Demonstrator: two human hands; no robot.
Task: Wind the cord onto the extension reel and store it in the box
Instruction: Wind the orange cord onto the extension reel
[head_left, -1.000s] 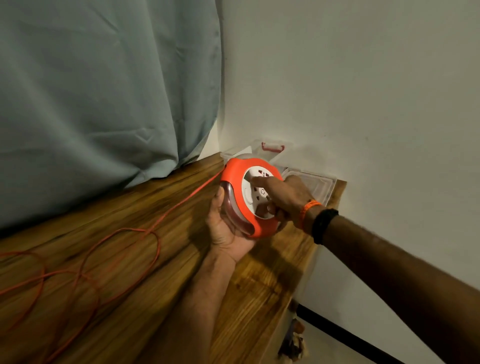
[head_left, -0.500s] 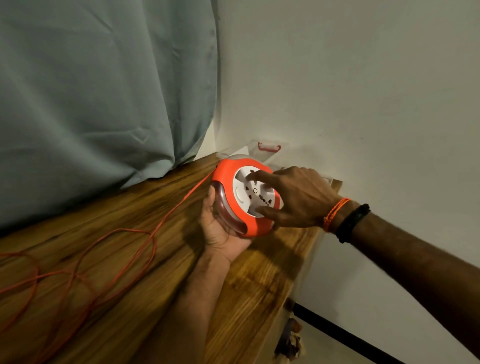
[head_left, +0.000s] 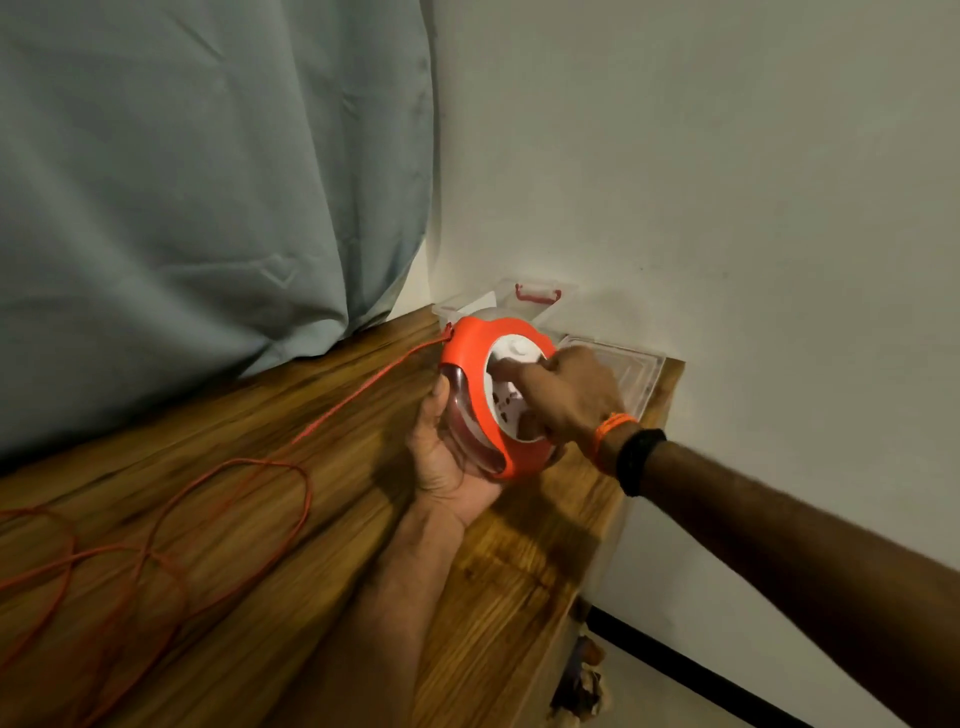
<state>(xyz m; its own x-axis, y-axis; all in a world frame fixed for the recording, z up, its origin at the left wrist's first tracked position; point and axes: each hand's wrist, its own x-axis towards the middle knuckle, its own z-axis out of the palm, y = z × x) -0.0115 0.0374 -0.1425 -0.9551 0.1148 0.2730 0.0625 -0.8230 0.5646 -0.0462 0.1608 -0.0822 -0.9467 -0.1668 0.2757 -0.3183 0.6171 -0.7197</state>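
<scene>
An orange extension reel (head_left: 470, 358) with a white socket face is held tilted above the wooden table (head_left: 249, 519). My left hand (head_left: 441, 462) cups it from below and behind. On the white face rests my right hand (head_left: 566, 395), its fingers gripping the centre disc. The orange cord (head_left: 358, 395) leaves the reel's upper left and runs down-left across the table into loose loops (head_left: 171, 530). A clear plastic box (head_left: 519, 301) with a red latch stands behind the reel against the wall. Its clear lid (head_left: 634, 374) lies flat to the right.
A grey-green curtain (head_left: 208, 182) hangs along the table's far side. The white wall (head_left: 727, 208) closes the corner on the right. The table's right edge (head_left: 613, 519) drops to the floor, where a dark skirting line and some small clutter show.
My right hand has turned on the white face, the wrist swinging down and back toward the reel. The cord loops on the table have shifted slightly. The left hand keeps its hold.
</scene>
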